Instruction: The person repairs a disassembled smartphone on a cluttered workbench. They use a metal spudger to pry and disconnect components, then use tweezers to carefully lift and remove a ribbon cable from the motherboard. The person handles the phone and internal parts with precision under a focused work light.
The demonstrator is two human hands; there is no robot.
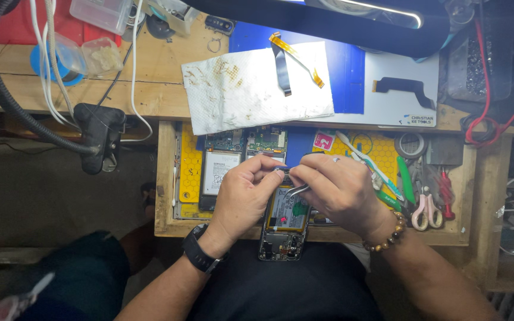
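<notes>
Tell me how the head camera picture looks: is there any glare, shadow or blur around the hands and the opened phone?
Head view: the left hand, the right hand and the opened black phone with exposed battery are evenly lit and fairly sharp; the dark lamp head at the top edge shows a bright glare strip; the floor at left lies in shadow; the red-and-white object at bottom left is blurred.

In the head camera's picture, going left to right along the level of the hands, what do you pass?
Opened phone with white battery → left hand → tweezers → right hand → green-handled tool → pink-handled scissors → red-handled tool.
</notes>
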